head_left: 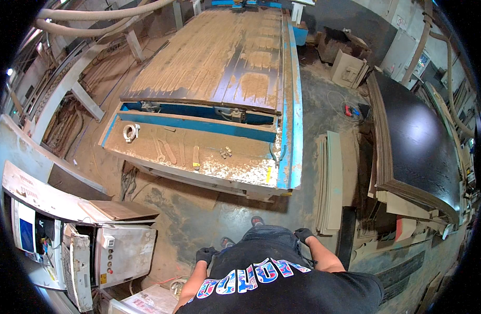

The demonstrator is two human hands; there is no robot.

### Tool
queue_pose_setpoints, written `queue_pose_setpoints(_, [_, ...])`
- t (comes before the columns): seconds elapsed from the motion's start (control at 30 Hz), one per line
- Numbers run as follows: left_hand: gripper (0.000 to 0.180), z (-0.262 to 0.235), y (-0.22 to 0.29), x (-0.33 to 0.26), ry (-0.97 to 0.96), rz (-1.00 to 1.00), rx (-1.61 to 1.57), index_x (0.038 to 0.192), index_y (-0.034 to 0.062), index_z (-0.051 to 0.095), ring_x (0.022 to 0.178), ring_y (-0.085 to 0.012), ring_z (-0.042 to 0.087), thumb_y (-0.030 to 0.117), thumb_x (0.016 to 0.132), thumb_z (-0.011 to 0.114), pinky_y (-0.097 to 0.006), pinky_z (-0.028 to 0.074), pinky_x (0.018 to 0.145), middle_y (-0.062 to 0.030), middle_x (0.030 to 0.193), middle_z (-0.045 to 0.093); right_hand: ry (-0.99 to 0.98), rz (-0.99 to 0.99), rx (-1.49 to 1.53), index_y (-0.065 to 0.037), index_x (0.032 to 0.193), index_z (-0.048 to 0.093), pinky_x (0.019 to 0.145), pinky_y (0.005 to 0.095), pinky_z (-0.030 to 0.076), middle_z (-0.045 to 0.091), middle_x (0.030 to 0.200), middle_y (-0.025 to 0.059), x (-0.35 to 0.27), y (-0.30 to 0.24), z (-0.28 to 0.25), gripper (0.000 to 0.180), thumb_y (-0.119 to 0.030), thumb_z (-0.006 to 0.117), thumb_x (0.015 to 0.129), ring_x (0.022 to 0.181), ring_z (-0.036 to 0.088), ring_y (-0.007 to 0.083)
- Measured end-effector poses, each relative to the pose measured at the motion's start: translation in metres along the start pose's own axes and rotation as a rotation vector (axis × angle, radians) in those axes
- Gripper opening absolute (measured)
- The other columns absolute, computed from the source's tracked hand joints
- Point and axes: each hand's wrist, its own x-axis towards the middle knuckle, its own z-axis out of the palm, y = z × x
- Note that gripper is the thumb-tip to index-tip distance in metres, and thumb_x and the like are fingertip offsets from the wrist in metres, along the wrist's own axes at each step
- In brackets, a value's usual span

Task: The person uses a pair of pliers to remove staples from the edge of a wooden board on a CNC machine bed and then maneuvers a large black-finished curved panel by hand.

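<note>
the person stands on the dusty floor (198,209) facing the big blue-framed cutting desk (295,104). both gloved hands hang empty at the hips: left hand (204,255) and right hand (303,234), fingers loosely curled, grasping nothing. nearest the right hand, a stack of pale boards (332,178) leans upright just beside the desk's end. they look stiff, broad and heavy, dusty enough to slip; i'd judge the long edges the place to grip. a dark sheet pile (423,141) sits further right.
</note>
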Motion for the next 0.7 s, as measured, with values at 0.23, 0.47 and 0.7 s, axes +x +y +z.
queue_pose_setpoints(0.23, [0.038, 0.012, -0.037, 0.028, 0.007, -0.018, -0.019, 0.086, 0.002, 0.07, 0.075, -0.018, 0.065, 0.037, 0.071, 0.072, -0.034, 0.05, 0.07, -0.0142, 0.086, 0.069, -0.007, 0.032, 0.059, -0.003, 0.097, 0.067, 0.084, 0.0317, 0.046, 0.066, 0.1, 0.0167, 0.004, 0.0, 0.002, 0.035, -0.03, 0.059, 0.077, 0.096, 0.062, 0.0265])
queue_pose_setpoints(0.47, [0.039, 0.012, -0.029, 0.021, 0.0, -0.021, -0.082, 0.088, 0.0022, 0.07, 0.078, -0.0189, 0.066, 0.038, 0.073, 0.07, -0.033, 0.05, 0.071, -0.0167, 0.087, 0.068, 0.016, 0.159, 0.19, -0.003, 0.098, 0.068, 0.083, 0.0314, 0.046, 0.066, 0.1, 0.016, -0.002, -0.013, -0.002, 0.037, -0.032, 0.062, 0.076, 0.094, 0.063, 0.0248])
queue_pose_setpoints(0.7, [0.043, 0.014, -0.033, 0.024, 0.026, -0.012, 0.0, 0.087, 0.0016, 0.069, 0.08, -0.0229, 0.066, 0.043, 0.073, 0.068, -0.034, 0.05, 0.073, -0.0188, 0.087, 0.067, 0.02, 0.02, 0.1, -0.002, 0.097, 0.068, 0.082, 0.0316, 0.047, 0.067, 0.098, 0.0152, 0.005, -0.002, 0.003, 0.038, -0.033, 0.062, 0.076, 0.092, 0.063, 0.0237])
